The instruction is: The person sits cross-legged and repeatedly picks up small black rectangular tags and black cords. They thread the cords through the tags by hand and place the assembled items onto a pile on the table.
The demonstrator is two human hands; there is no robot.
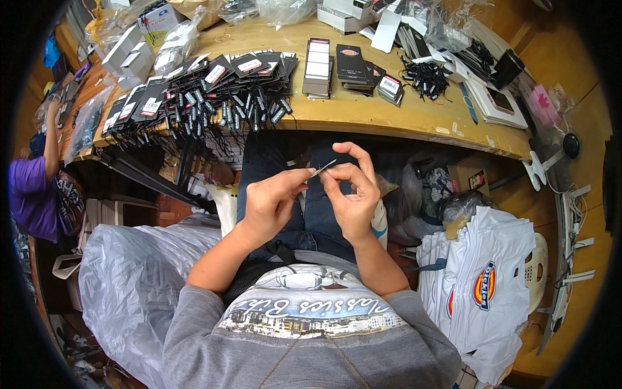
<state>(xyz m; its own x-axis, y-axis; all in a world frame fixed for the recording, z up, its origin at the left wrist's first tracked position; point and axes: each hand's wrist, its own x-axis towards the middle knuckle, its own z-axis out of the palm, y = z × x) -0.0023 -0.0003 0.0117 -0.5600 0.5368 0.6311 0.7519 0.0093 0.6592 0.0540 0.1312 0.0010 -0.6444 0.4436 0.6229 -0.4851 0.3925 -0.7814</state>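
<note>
Above my lap, my left hand and my right hand meet fingertip to fingertip. Between them is a thin, dark hang tag, seen nearly edge-on and tilted. My left thumb and forefinger pinch its left end. The right thumb and forefinger close on its near side, and another right finger arches above. Its faces and any cord on it are hidden. On the table beyond lies a wide spread of black hang tags with white labels, their black strings hanging over the front edge.
The yellow wooden table carries a stack of white labels, black tags, a heap of black strings and a phone. White shirts are piled right, a grey plastic bag left. A purple-shirted person works far left.
</note>
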